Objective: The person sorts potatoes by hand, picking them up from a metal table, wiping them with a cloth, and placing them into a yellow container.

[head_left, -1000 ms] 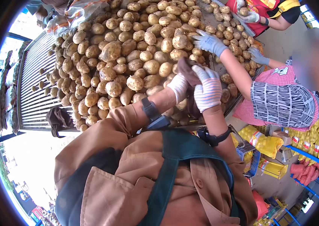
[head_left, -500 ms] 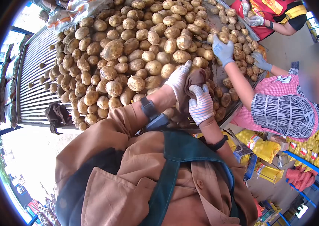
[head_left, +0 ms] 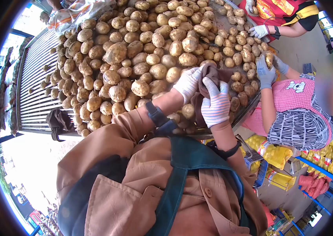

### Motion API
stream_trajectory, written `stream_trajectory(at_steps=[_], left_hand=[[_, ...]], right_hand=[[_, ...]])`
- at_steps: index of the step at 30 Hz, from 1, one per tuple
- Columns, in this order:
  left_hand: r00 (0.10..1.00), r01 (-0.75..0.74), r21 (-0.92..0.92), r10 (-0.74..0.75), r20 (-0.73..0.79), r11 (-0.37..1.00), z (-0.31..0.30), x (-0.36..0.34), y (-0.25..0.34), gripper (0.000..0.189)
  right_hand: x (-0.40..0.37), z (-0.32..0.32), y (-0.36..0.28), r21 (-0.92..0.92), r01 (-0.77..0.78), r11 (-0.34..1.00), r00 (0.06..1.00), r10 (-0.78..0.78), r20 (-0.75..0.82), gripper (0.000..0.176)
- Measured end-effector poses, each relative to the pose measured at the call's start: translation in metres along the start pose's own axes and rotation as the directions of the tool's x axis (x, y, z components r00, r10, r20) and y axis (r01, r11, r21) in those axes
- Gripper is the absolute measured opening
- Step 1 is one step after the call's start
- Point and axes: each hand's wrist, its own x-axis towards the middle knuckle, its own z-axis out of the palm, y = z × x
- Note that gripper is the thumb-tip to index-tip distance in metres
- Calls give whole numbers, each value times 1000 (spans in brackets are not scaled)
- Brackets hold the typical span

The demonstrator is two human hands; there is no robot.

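A dark brown cloth [head_left: 207, 80] is bunched between my two gloved hands, above the near edge of the potato pile [head_left: 135, 59]. My right hand [head_left: 216, 105], in a striped knit glove, grips the cloth with its thumb and fingers raised along it. On the other side, my left hand [head_left: 187, 84] is closed against the cloth, its fingertips under the folds. I cannot tell what it holds there. Just beyond the cloth shows the top of a potato [head_left: 208, 62]. Below the hands, more potatoes [head_left: 188, 111] lie near the table edge.
To the right, a co-worker in a pink checked apron [head_left: 290, 96] handles a potato [head_left: 268, 59]. Another person in a red apron [head_left: 278, 10] stands farther back. A slatted table [head_left: 36, 94] extends left, a dark cloth [head_left: 60, 121] at its edge. Yellow bags [head_left: 278, 155] fill racks at right.
My right hand has moved slightly up and right, bringing the cloth higher over my left fingertips. The co-worker's hand has drawn back from the pile to the right with a potato.
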Motion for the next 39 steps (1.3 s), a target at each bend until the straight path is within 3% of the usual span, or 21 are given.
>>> stream_trajectory(at_steps=[5, 7, 8, 9, 11, 12, 13, 14, 17, 18, 19, 21, 22, 23, 25, 26, 28, 29, 31, 33, 39], left_hand=[[1000, 20, 369, -14, -18, 929, 4, -18, 28, 36], [998, 66, 522, -65, -21, 850, 18, -27, 43, 38], [996, 78, 284, -66, -53, 955, 28, -30, 39, 41], [988, 100, 126, -84, -129, 987, 31, -28, 35, 41], [954, 92, -199, -144, -262, 976, 36, -22, 30, 41], [915, 30, -289, -143, -377, 957, 46, -19, 34, 41], [920, 72, -239, -157, -359, 968, 44, -20, 34, 44], [924, 112, -188, -172, -341, 976, 39, -19, 36, 47], [970, 22, -184, -65, -232, 983, 39, -18, 37, 48], [980, -186, 92, 192, -54, 978, 43, -29, 33, 46], [985, -10, 68, 21, -171, 998, 64, -38, 54, 45], [866, 309, -100, -323, -382, 946, 106, -57, 97, 42], [883, 281, -167, -323, -341, 945, 94, -50, 89, 44], [898, 255, -237, -320, -302, 938, 78, -41, 77, 46], [928, 201, -367, -297, -226, 908, 42, -22, 55, 51], [941, 174, -428, -278, -193, 887, 29, -15, 50, 53], [946, 141, -376, -237, -222, 916, 26, -14, 46, 59], [940, 134, -255, -204, -273, 958, 29, -13, 41, 63], [926, 119, 0, -111, -360, 993, 35, -12, 36, 70], [961, -46, 366, 141, -240, 930, 30, -16, 40, 73], [954, -121, 395, 217, -208, 910, 30, -22, 26, 64]], right_hand=[[31, -13, 16, 37, -1, 999, 987, -5, 163, 44], [39, -1, 43, 425, -292, 857, 937, 168, 305, 43], [41, -1, 54, 207, -221, 953, 948, 160, 274, 49], [44, 3, 58, 315, -453, 834, 859, 314, 404, 59], [28, 19, 54, 620, -538, 571, 843, 345, 413, 68], [16, 30, 33, 779, -450, 436, 874, 395, 283, 72], [3, 28, 18, 573, -364, 734, 930, 317, 184, 76], [-1, 24, -3, 314, -278, 908, 960, 251, 124, 79], [-21, 39, -16, 175, -98, 980, 991, 79, 111, 73], [-23, 45, -4, 219, -8, 976, 999, -3, 50, 73], [-26, 50, 10, 465, -122, 877, 990, 76, 116, 64], [-17, 28, 18, 319, -72, 945, 984, 15, 177, 52], [-15, 30, 27, 260, -70, 963, 992, 41, 116, 44], [-19, 35, 43, 303, -213, 929, 975, 180, 134, 47], [-21, 47, 67, 689, -463, 557, 853, 492, 176, 51], [-17, 38, 60, 770, -465, 437, 831, 515, 209, 57], [-12, 32, 41, 847, -373, 379, 877, 442, 188, 60], [-12, 31, 33, 879, -323, 350, 897, 409, 167, 62], [-14, 36, 20, 833, -313, 456, 904, 411, 115, 70], [-17, 42, 23, 875, -291, 387, 902, 417, 115, 71], [-10, 32, 17, 896, -289, 336, 913, 378, 153, 70]])
